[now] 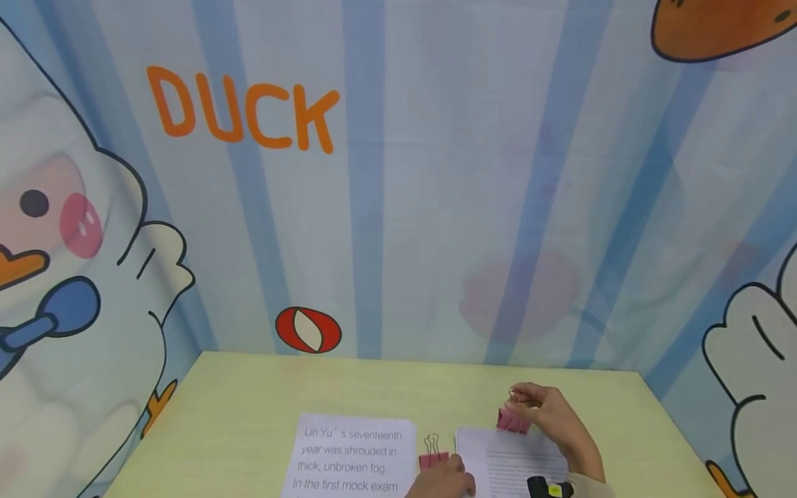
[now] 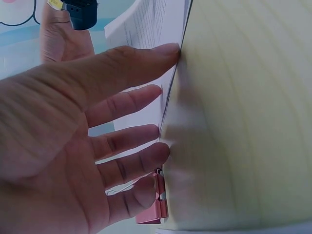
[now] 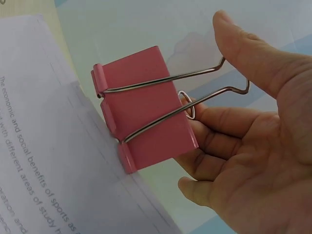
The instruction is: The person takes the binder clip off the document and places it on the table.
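A: Far backdrop (image 1: 423, 180): orange capitals (image 1: 241, 116), "DUCK".
B: Left sheet (image 1: 350, 452), large print: "Lin Yu's seventeenth year was shrouded in thick, unbroken fog. In the first mock exam".
A: Right sheet (image 1: 512, 462), small print: "The economic and social benefits of sports".

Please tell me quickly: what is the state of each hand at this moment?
Left hand: open, touching the edge of the paper stack.
Right hand: closed, pinching a pink binder clip by its handles.
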`<action>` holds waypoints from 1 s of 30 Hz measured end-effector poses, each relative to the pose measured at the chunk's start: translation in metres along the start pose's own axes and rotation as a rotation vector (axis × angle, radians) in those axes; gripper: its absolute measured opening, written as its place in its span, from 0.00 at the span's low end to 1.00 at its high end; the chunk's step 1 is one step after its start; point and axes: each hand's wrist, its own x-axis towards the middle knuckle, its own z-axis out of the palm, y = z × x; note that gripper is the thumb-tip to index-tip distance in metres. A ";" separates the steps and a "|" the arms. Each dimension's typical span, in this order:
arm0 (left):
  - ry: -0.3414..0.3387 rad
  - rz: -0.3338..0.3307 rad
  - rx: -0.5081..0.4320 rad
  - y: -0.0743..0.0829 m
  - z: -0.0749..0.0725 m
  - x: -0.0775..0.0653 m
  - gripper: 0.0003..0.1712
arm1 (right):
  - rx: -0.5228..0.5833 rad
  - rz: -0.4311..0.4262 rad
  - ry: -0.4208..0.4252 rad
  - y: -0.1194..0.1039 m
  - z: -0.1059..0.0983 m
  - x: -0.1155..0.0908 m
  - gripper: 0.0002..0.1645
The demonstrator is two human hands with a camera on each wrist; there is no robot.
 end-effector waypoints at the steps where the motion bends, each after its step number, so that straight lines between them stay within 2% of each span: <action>1: 0.001 0.002 0.001 0.000 0.000 0.000 0.12 | -0.004 -0.003 0.000 0.000 0.000 0.000 0.29; 8: -0.004 0.005 -0.005 0.002 -0.004 -0.002 0.14 | -0.003 -0.019 -0.023 -0.003 -0.001 -0.001 0.30; 19: -0.035 -0.020 -0.017 0.002 -0.003 0.000 0.15 | -0.032 -0.055 -0.008 -0.006 -0.002 -0.003 0.29; 23: -0.023 -0.009 -0.003 0.001 -0.001 0.000 0.14 | 0.009 -0.024 -0.048 -0.007 -0.001 -0.006 0.29; 30: -0.027 -0.012 -0.007 0.001 0.000 0.000 0.13 | 0.003 0.015 -0.159 -0.009 0.003 -0.005 0.32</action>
